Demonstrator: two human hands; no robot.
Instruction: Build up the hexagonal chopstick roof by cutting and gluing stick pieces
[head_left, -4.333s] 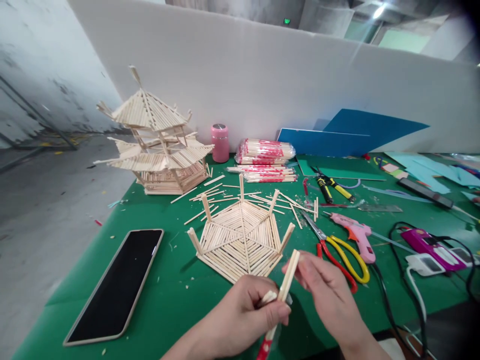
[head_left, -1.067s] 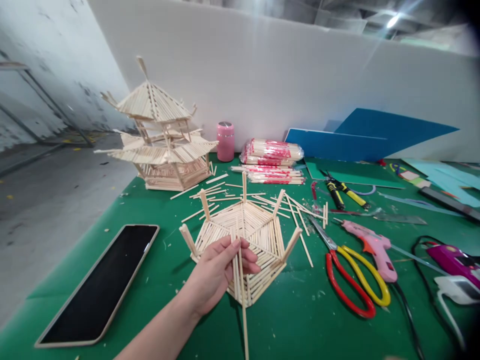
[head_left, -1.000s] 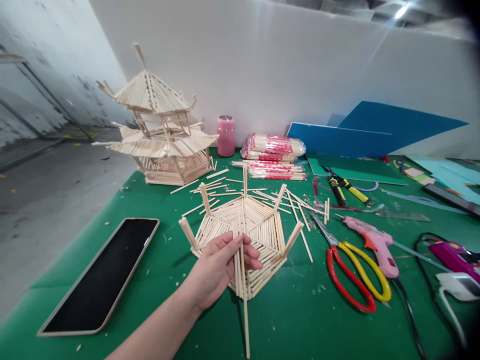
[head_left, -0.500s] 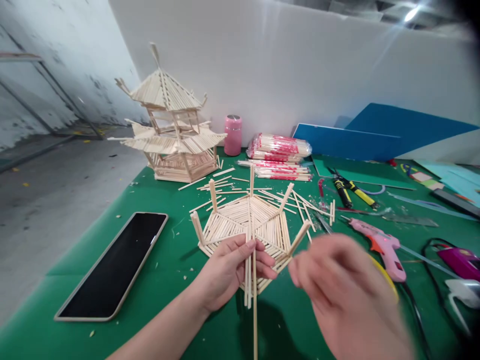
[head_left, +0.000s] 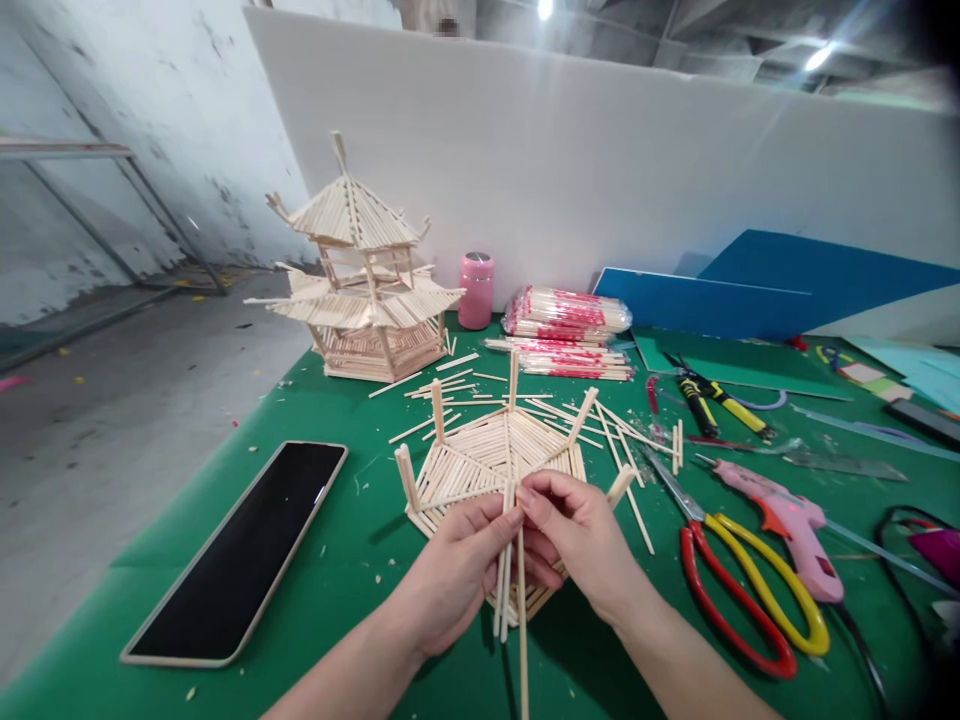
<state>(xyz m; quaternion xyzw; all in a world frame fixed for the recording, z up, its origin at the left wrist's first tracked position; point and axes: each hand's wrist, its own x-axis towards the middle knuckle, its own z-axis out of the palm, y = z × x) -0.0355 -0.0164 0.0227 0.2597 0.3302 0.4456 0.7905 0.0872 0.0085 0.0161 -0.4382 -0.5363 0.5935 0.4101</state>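
My left hand (head_left: 454, 580) is closed on a small bundle of thin wooden sticks (head_left: 510, 590), held upright over the near edge of a hexagonal stick panel (head_left: 480, 455) lying on the green mat. My right hand (head_left: 581, 535) has come in beside it, its fingertips pinching the tops of the same sticks. One longer stick (head_left: 522, 660) hangs down from the bundle toward the bottom edge of the view. The panel has short posts standing at its corners.
A wooden stick pagoda (head_left: 364, 290) stands at the back left, beside a pink jar (head_left: 477, 290) and wrapped chopstick packs (head_left: 566, 312). A phone (head_left: 240, 550) lies to the left. Scissors (head_left: 739, 590), a pink glue gun (head_left: 784, 510), pliers (head_left: 712, 400) and loose sticks (head_left: 450, 385) lie to the right.
My right hand, out of view a second ago, swung in from the right and now pinches the sticks held by my left hand. The view shifted slightly left.
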